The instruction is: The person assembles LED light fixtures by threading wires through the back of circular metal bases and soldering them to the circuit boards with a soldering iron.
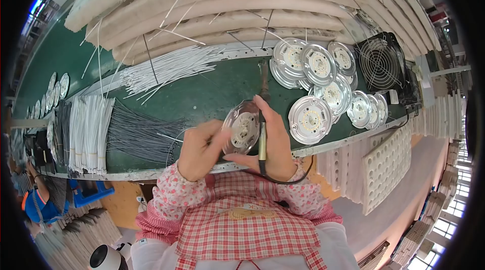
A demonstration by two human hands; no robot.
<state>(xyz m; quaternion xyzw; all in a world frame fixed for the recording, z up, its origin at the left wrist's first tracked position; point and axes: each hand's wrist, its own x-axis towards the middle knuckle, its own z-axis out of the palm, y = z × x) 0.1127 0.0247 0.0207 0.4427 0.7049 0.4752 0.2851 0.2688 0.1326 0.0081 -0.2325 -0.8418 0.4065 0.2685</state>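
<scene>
A round silver disc with a ring of small LEDs [243,131] is held upright and tilted over the front of the green bench. My right hand [275,141] grips the disc's right edge between thumb and fingers, and a soldering iron [262,143] with a dark cable lies along that palm. On the disc's left side is my left hand [201,148], its fingers curled at the disc's face, partly blurred. A thin white wire [169,137] runs to the left of this hand. Whether its fingers pinch something small is not visible.
Piled silver discs [309,120] lie to the right, beside a black fan [379,63]. White wires [166,70], bundled white wires [90,133] and dark wires [141,133] lie left. Stacked pale trays [227,2] line the back. Another person [40,202] is at far left.
</scene>
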